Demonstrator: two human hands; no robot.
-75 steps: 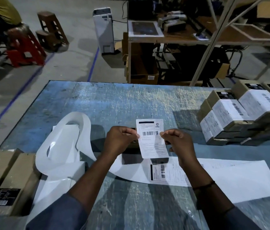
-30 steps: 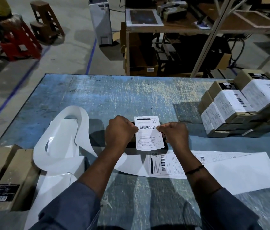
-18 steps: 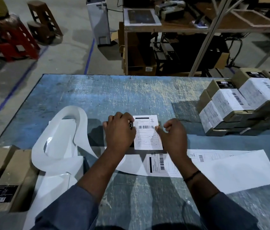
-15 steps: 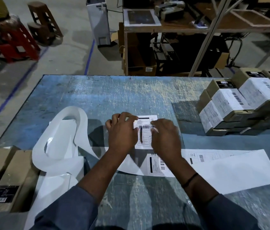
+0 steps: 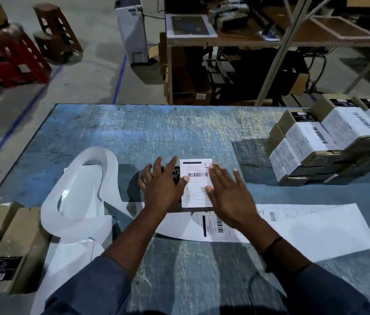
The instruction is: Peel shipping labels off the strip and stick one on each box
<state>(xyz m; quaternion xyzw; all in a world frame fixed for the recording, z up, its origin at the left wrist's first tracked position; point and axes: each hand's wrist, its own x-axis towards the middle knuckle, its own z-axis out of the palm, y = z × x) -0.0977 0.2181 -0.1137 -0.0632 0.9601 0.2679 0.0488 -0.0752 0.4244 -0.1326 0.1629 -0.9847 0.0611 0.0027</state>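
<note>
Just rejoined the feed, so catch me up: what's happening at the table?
A person presses a shipping label flat onto a box mid-way across the blue table, left hand at its left edge, right hand on its right side, fingers straight. The strip with the next label lies just nearer them. Labelled boxes are stacked at the right; plain boxes wait at the left.

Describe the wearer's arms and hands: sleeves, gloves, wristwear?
No gloves: the left hand and right hand are bare. The left sleeve and right sleeve are dark blue-grey and end partway up the forearms. A thin dark band circles the right wrist; none shows on the left.
</note>
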